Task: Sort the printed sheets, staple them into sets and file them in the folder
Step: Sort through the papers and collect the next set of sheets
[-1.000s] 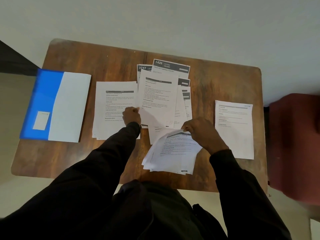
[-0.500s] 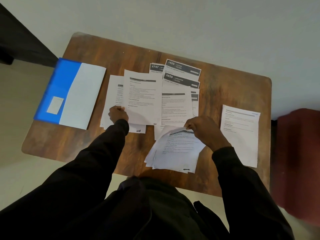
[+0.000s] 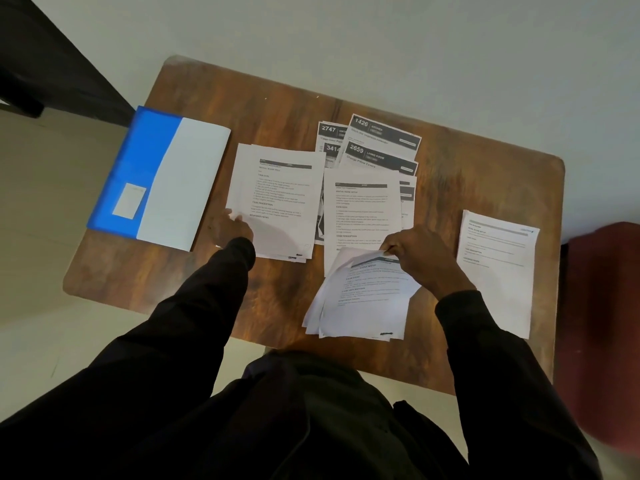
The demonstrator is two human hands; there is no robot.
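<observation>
Folder: the folder (image 3: 162, 174) lies flat at the left edge of the table (image 3: 242, 98). It looks closed.
Left pile: the left pile (image 3: 277, 199) sits just beside the folder, toward the middle.
Middle pile: the middle pile (image 3: 360, 209) lies partly over the number sheets (image 3: 381, 136), which fan out near the far edge.
Right pile: the right pile (image 3: 498, 268) lies alone near the right edge.
Left hand: the left hand (image 3: 232, 228) is at the near left corner of the left pile. I cannot tell if its fingers pinch the corner or just press it.
Right hand: the right hand (image 3: 419, 258) has its fingers clamped on the top edge of the held stack (image 3: 363, 296), near the front edge.
Done: I think sorting is partly done, with several piles made.
Left: the held stack needs sorting. No stapler shows, so stapling and filing are not yet done.
</observation>
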